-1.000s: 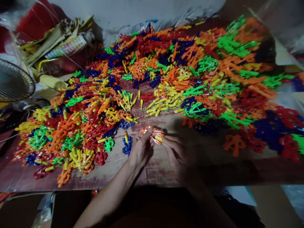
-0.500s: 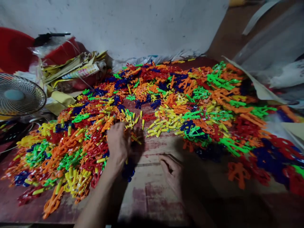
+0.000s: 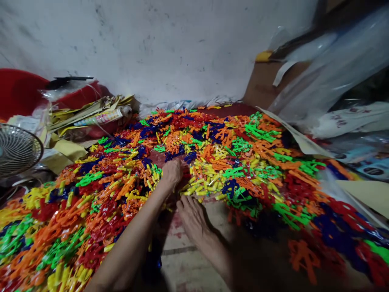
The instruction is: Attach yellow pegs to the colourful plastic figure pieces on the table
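A wide heap of small plastic toy pieces [image 3: 243, 162] in orange, green, blue, red and yellow covers a worn brown board [image 3: 188, 259]. My left hand [image 3: 172, 172] reaches forward into the heap's middle, beside a cluster of short yellow pegs [image 3: 203, 184]. Its fingers curl down among the pieces and are hidden, so I cannot tell whether it grips anything. My right hand [image 3: 190, 217] lies just behind it on the bare board, fingers spread and holding nothing.
A white fan [image 3: 16, 150] stands at the left edge. Behind it sit a red tub [image 3: 18, 91] and a stack of yellow papers and card [image 3: 91, 113]. Clear plastic bags and cardboard [image 3: 334, 73] lean at the right. A white wall [image 3: 170, 48] closes the back.
Both hands held an orange piece together a second ago. My left hand has since gone forward into the heap, my right hand has dropped flat onto the board, and the view has tilted upward.
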Motion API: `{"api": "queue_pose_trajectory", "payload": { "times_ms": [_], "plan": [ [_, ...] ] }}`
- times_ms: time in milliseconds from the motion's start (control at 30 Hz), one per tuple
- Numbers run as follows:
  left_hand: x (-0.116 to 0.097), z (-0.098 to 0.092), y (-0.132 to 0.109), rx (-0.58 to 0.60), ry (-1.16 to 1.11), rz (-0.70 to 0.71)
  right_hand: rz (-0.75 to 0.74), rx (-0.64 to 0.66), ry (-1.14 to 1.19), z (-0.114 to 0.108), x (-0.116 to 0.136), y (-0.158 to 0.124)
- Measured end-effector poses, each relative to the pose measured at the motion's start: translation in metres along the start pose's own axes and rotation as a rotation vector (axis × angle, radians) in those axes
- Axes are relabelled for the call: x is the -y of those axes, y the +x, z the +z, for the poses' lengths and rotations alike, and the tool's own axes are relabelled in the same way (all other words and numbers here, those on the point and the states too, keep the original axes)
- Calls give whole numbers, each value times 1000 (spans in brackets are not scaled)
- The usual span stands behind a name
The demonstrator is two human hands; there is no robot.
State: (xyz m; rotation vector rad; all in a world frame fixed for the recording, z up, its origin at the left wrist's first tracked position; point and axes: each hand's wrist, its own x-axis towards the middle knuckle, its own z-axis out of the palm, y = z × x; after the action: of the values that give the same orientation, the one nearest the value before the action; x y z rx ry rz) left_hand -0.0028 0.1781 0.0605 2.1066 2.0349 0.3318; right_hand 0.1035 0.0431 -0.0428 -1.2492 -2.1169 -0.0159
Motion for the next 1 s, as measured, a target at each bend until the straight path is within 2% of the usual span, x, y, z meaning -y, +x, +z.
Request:
{"api": "queue_pose_trajectory", "payload": {
  "times_ms": [133, 200, 267, 400, 500, 567, 633, 767, 833, 900, 1000],
  "plan": [
    [-18, 14, 36, -6, -108, 47, -2, 26, 62, -23, 0, -21],
    [-26, 22, 51, -7, -170, 48, 28, -147, 161, -30, -6, -33],
    [-32, 29, 61, 0, -235, 37, 31, -200, 170, -34, -17, -46],
    [-34, 36, 72, 47, -380, 9, 33, -202, 97, -44, -39, -68],
    [-25, 29, 69, 87, -512, -23, 25, -178, 3, -54, -45, -77],
    [-16, 19, 57, 123, -629, -42, 35, -157, -54, -59, -44, -79],
    [-5, 9, 36, 164, -762, -48, 64, -146, -74, -62, -39, -78],
    [17, -5, -31, 190, -964, -74, 176, -125, 54, -67, -26, -69],
    [22, -4, -67, 199, -1125, -103, 251, -154, 202, -72, -19, -61],
    [22, -1, -100, 232, -1367, -142, 345, -237, 353, -78, -12, -50],
    [14, 7, -137, 298, -1670, -244, 357, -203, 473, -83, -2, -38]
  ]
}}
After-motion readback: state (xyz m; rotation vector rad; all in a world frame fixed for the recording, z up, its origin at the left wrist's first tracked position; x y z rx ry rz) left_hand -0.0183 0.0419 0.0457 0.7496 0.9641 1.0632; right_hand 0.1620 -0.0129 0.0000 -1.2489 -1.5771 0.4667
